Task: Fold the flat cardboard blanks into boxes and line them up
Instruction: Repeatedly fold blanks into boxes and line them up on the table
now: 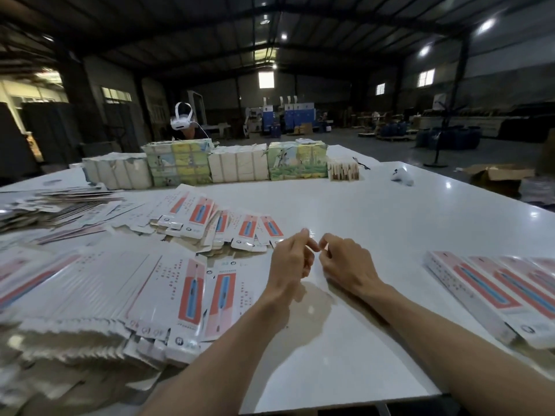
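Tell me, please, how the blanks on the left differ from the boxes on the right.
The blanks lie flat; the boxes are folded into long bodies. The blanks sprawl in overlapping heaps; the boxes sit side by side in a row. Both carry the same red-and-blue print.

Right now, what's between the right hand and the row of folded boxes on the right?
Nothing: only bare white table separates the right hand from the folded boxes, as the head view shows.
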The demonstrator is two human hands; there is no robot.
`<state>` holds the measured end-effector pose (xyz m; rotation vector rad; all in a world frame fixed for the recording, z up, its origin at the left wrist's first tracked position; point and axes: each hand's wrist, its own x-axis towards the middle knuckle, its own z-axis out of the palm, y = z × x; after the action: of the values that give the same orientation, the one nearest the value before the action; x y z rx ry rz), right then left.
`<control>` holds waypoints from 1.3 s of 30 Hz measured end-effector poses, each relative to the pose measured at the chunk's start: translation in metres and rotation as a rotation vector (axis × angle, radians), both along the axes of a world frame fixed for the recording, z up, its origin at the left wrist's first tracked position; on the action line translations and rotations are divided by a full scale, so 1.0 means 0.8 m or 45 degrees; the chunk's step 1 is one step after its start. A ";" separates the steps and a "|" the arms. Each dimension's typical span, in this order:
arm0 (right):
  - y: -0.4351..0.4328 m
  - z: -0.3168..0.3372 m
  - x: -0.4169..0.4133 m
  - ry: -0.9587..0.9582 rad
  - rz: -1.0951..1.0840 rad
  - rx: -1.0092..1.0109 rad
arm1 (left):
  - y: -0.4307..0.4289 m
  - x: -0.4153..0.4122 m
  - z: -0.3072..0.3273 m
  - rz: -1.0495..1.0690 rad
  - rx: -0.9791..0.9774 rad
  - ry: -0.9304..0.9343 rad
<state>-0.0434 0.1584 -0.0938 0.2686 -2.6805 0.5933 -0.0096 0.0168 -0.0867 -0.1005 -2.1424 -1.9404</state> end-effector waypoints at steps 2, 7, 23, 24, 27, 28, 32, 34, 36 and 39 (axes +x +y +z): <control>0.008 -0.004 -0.005 -0.015 0.021 -0.037 | -0.004 0.004 0.008 0.094 -0.462 0.064; 0.012 -0.009 -0.010 -0.069 0.045 -0.176 | -0.057 0.023 0.050 0.422 -1.499 -0.086; 0.014 -0.012 -0.018 -0.181 0.116 -0.381 | -0.191 0.078 0.102 0.813 -1.856 -0.696; 0.015 -0.012 -0.018 -0.181 0.119 -0.387 | -0.190 0.078 0.104 0.820 -1.846 -0.672; 0.014 -0.012 -0.017 -0.184 0.120 -0.382 | -0.193 0.078 0.112 0.757 -1.747 -0.642; 0.014 -0.011 -0.017 -0.187 0.121 -0.382 | -0.196 0.079 0.116 0.720 -1.696 -0.627; 0.014 -0.012 -0.018 -0.175 0.126 -0.374 | -0.198 0.077 0.144 0.586 -1.452 -0.395; 0.014 -0.013 -0.019 -0.162 0.126 -0.389 | -0.186 0.071 0.159 0.455 -1.257 -0.265; 0.014 -0.014 -0.019 -0.138 0.142 -0.432 | -0.168 0.060 0.166 0.233 -0.995 -0.215; 0.016 -0.016 -0.020 -0.107 0.201 -0.562 | -0.135 0.042 0.159 -0.079 -0.633 -0.268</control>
<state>-0.0590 0.1710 -0.1062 0.3368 -2.5324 1.2427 0.0241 -0.0912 0.0405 -0.0534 -2.7500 -1.4572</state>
